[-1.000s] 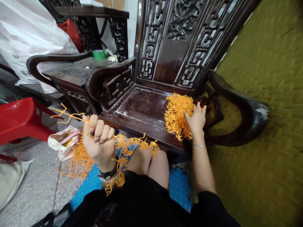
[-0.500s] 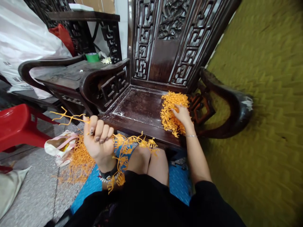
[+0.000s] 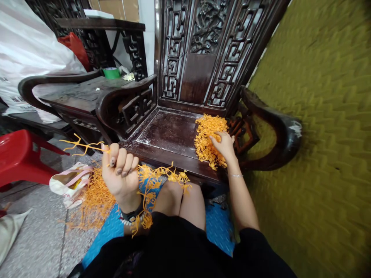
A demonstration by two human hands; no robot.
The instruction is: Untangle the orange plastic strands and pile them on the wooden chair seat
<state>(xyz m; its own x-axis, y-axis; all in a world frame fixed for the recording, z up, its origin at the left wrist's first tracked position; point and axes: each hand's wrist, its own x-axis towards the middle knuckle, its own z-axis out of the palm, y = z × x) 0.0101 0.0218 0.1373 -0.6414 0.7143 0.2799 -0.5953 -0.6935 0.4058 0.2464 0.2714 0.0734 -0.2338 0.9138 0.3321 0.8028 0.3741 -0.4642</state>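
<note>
My left hand (image 3: 120, 170) is closed in a fist around an orange branching plastic strand (image 3: 84, 146). Its bare forked end sticks out to the left past my thumb. From the other side of the fist, orange strands with small claw-like tufts (image 3: 149, 197) hang down over my wrist and towards my knees. On the right side of the wooden chair's seat (image 3: 171, 131) lies a heap of small orange plastic pieces (image 3: 210, 127). My right hand (image 3: 224, 146) rests at the heap's right side, fingers apart and touching it; the fingertips are partly lost among the pieces.
Bare orange strands (image 3: 95, 199) are piled on the floor at left, beside a white bag (image 3: 69, 183) and a red stool (image 3: 26, 158). A dark side table (image 3: 72, 92) holds green tape (image 3: 111, 72). The chair's curved armrest (image 3: 278, 127) borders the right side.
My right hand has shifted slightly on the heap, its fingers spreading more. The left hand keeps its hold on the strand. The whole view has moved a little.
</note>
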